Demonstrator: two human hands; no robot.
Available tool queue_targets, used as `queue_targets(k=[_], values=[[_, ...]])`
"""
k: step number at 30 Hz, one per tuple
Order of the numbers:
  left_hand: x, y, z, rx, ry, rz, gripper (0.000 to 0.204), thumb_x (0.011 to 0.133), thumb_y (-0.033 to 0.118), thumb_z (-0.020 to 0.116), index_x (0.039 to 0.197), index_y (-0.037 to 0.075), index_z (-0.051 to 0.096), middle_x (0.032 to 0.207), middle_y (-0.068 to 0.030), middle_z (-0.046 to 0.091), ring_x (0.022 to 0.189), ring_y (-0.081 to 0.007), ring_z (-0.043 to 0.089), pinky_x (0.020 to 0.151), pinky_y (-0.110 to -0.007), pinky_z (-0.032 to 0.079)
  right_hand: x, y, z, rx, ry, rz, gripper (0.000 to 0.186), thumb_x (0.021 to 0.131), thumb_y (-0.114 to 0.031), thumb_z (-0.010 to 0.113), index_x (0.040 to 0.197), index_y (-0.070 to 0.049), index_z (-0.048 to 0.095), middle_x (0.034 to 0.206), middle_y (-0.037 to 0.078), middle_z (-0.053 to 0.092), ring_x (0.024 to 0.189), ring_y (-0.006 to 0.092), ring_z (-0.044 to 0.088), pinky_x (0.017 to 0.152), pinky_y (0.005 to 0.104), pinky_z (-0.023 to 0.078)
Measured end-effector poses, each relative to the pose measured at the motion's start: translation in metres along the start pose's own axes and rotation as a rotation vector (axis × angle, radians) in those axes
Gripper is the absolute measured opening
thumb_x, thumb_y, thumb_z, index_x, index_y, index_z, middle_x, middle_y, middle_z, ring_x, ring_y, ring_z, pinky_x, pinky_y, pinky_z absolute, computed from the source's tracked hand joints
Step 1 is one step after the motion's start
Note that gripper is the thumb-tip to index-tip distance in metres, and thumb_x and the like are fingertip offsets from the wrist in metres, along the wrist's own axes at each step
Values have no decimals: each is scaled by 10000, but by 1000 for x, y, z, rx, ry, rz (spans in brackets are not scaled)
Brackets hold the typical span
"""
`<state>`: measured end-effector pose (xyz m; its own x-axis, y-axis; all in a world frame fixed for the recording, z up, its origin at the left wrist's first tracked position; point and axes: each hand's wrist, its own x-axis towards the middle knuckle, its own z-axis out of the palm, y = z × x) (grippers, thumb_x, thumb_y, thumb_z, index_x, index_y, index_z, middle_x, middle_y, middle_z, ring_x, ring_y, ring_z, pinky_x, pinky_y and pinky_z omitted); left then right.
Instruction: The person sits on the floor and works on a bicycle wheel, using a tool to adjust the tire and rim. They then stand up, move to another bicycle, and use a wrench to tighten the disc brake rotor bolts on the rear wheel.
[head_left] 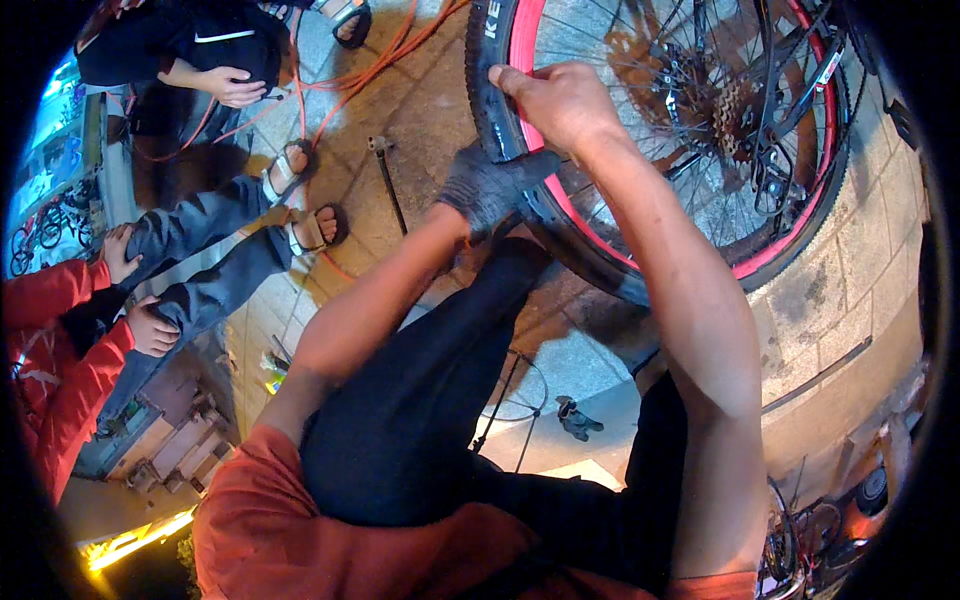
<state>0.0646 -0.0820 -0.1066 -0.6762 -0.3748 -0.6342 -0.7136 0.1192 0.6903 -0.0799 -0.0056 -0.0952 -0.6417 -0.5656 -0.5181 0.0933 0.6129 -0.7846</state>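
I had the left hand, in a dark grey glove, clamped on the black tyre of a bicycle wheel. Just beyond it, my bare right hand had its thumb against the tyre's side and its other fingers folded by the red rim; I could not tell how firmly those fingers gripped. The tyre lay right under both hands, and the wheel spread out to their right, with the toothed gears well to the right of the right hand.

Just left of the gloved hand, a metal bar with a thick head lay on the paved floor. Nearer my body than either hand was a dark loose glove. Beyond and left of both hands ran an orange hose. Farther left of them, a seated person in red sleeves rested both hands on the legs.
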Motion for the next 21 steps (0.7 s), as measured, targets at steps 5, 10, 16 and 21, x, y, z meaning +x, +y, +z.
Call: queue_targets(k=[5,10,16,21], values=[[2,-1,-22,29,-100,-3,516,894,384,767,1258,34,656,983,-100,744,901,-198,708,808,-375,581,12,4,0,46,-37,-49,533,879,-544,737,891,-13,787,795,138,719,738,252,660,763,400,532],[21,-36,-38,-160,-193,234,421,922,277,765,1221,-1,662,1084,-65,719,949,-195,690,855,-375,579,-3,-20,-15,55,-91,-59,494,896,-478,764,1033,-3,763,772,83,708,678,150,636,641,344,517],[30,-35,-45,-22,-81,461,443,921,349,755,1280,110,652,1162,-119,702,1042,-225,687,894,-362,564,-76,32,-77,-278,-3,-297,413,965,-413,665,1056,-18,749,912,227,735,859,365,733,749,427,557],[64,-45,-78,776,102,1225,550,832,102,770,1343,210,599,1171,-170,695,1041,-377,684,905,-459,562,-124,87,-85,-300,-342,-183,502,955,-498,677,1062,-13,750,902,223,730,870,348,720,772,410,541]])
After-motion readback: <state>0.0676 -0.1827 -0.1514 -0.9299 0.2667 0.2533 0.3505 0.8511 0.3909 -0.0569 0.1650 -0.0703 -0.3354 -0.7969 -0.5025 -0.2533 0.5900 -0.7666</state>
